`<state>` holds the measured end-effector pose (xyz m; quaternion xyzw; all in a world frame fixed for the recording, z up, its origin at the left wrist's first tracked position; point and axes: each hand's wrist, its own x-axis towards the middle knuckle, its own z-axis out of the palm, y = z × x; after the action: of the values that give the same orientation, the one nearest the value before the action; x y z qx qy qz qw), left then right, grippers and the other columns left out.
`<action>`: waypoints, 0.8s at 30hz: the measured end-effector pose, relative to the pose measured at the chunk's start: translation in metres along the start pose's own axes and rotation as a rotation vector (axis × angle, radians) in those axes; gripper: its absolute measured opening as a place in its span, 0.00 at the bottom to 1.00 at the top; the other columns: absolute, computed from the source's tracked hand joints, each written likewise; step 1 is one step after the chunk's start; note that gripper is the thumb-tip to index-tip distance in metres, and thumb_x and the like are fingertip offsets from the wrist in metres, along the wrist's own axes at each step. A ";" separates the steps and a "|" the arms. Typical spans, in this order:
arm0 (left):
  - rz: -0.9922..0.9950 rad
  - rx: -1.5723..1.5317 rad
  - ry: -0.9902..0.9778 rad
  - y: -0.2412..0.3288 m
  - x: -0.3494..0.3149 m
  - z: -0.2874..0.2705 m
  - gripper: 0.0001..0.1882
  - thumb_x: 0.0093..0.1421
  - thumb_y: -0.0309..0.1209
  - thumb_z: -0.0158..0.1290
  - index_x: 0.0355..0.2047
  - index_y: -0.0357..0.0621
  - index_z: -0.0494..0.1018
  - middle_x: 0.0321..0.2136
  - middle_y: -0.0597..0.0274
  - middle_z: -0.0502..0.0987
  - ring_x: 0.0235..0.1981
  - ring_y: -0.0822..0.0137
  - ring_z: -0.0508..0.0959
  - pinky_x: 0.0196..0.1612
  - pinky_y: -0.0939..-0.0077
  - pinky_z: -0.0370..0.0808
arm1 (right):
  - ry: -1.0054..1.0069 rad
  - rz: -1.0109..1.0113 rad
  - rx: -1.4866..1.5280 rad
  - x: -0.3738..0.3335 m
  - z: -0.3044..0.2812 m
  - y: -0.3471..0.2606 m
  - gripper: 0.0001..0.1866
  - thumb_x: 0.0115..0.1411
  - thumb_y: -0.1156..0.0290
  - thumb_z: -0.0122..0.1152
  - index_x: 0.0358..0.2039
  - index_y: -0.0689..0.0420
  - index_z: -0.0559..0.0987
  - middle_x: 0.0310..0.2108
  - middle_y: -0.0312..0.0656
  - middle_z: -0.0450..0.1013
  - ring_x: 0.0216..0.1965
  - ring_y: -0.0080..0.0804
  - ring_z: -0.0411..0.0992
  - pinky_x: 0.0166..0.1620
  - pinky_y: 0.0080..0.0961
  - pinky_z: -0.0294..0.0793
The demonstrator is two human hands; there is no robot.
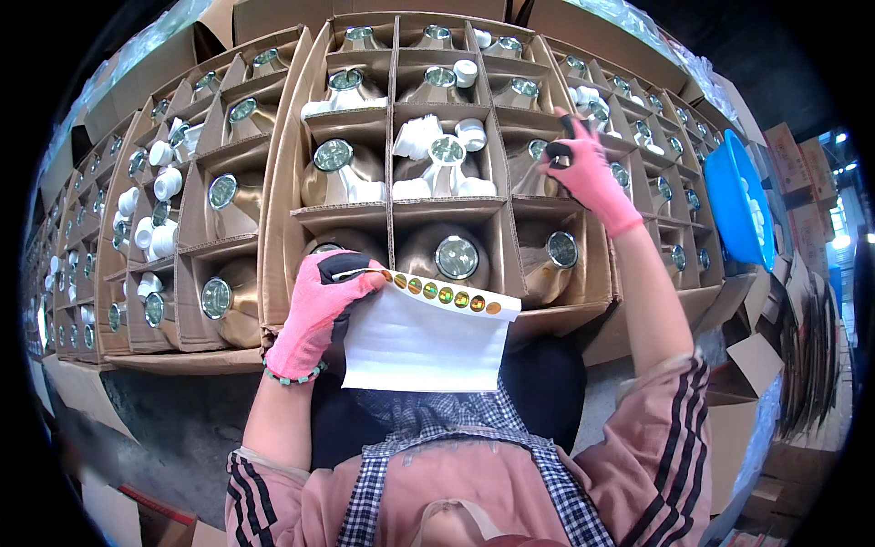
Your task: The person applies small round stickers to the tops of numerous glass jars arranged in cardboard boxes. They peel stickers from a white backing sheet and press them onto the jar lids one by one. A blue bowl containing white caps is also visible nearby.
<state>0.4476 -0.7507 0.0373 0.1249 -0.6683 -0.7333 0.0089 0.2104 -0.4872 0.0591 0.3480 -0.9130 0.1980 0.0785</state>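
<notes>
My left hand (321,310), in a pink glove with black fingertips, pinches a white sheet of stickers (424,351) by its upper left edge. A row of round gold-green shiny stickers (445,295) runs along the sheet's curled top. My right hand (588,173), gloved alike, is at a gold-toned glass bottle (530,173) in the right column of the middle carton. Its thumb and a finger are curled together beside the bottle's neck, while another finger points up. Whatever lies between those fingertips is too small to make out.
Cardboard dividers part the middle carton (556,319) into cells of wide-necked bottles. White plastic caps (470,135) lie among several bottles. More filled cartons (146,360) stand left and right. A blue basin (734,205) with white pieces is at the right, near stacked flattened cardboard (811,310).
</notes>
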 end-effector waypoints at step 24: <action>0.000 -0.110 -0.085 0.001 -0.005 -0.001 0.09 0.45 0.31 0.59 0.24 0.37 0.75 0.18 0.71 0.72 0.21 0.82 0.69 0.25 0.89 0.65 | -0.200 -0.017 -0.100 0.023 0.040 0.016 0.06 0.40 0.67 0.63 0.22 0.49 0.78 0.54 0.42 0.58 0.56 0.49 0.51 0.57 0.36 0.53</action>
<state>0.4523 -0.7508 0.0386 0.0931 -0.6267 -0.7736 -0.0125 0.1821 -0.5073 0.0241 0.3693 -0.9220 0.1158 0.0058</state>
